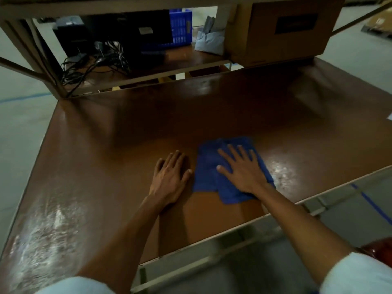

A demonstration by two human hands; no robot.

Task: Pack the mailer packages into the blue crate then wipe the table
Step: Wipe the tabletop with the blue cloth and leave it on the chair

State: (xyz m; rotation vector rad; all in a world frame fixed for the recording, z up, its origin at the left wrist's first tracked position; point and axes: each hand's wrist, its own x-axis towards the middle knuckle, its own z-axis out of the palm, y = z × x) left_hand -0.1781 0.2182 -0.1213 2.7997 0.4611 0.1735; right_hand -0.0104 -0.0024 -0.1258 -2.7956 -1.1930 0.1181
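Brown surface point(106, 132) fills most of the head view, glossy, with glare patches at the near left and near right. No mailer packages show on it, so the packing part looks done and this is the wipe stage (judgement only).

Right hand point(244, 170) lies flat, fingers spread, palm pressed on top of a blue cloth point(207, 168). This grip is fully open, nothing pinched, just pinning the cloth down. Left hand point(169, 175) also flat and open on bare surface, just beside the cloth's left edge, apart from it, holding nothing.

Cloth sits near the front edge, right of centre, partly folded, its long axis running away from the person and leaning slightly left. The right hand covers its right half; the left half shows uncovered.

Key relation: most of the unwiped-looking area lies ahead and to the left of the cloth, so the next stroke probably pushes forward or sweeps left, and the right hand is already on it (the left one likely only braces).

Blue crate point(180, 26) stands far back on a lower shelf behind a dark monitor point(135, 28); contents cannot be seen. Cardboard box point(282, 28) sits at the back right.
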